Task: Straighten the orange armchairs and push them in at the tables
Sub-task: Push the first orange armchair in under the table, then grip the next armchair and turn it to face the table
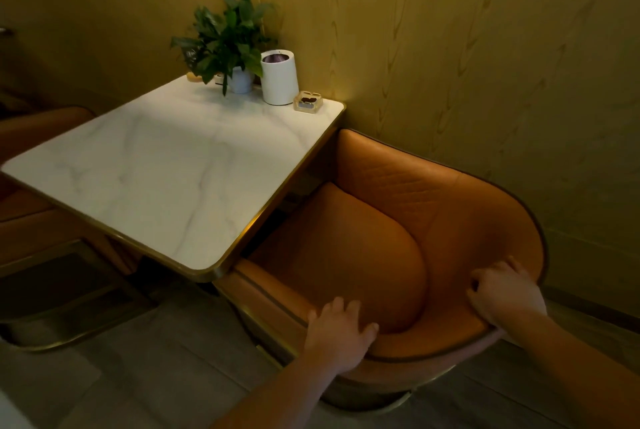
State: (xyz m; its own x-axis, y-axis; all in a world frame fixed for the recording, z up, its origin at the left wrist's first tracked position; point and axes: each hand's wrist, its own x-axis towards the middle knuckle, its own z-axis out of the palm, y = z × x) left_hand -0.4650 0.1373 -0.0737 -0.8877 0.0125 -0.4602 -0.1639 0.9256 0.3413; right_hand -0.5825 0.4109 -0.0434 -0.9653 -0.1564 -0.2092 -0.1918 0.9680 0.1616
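Far out to the left of both hands, past the table, a second orange armchair (41,137) sits in shadow with only its back and arm showing; it lies well apart from either grip, and how square it stands cannot be told.

Ahead and to the left of the hands is the marble table (166,165), its gold-edged corner nearest the left hand. At its far end, well beyond reach of the grips, stand a potted plant (228,47), a white cylinder (278,77) and a glass ashtray (308,101).

The left hand (337,335) lies on the near arm of the orange armchair (433,207), fingers spread and curled over the rim, pressing down rather than fully closed around it. From this grip the seat cushion lies just ahead and to the right, and the table edge ahead and left.

The right hand (505,293) clamps the curved back rim, fingers hooked inside the shell and the thumb hidden behind it. The wood-panelled wall (485,47) runs close beyond this hand.

The chair's front already tucks under the table edge. Its front-to-back axis runs from the right hand toward the table, up and leftward, so any further push probably goes that way, the right hand driving from behind and the left, nearer the table, steering.
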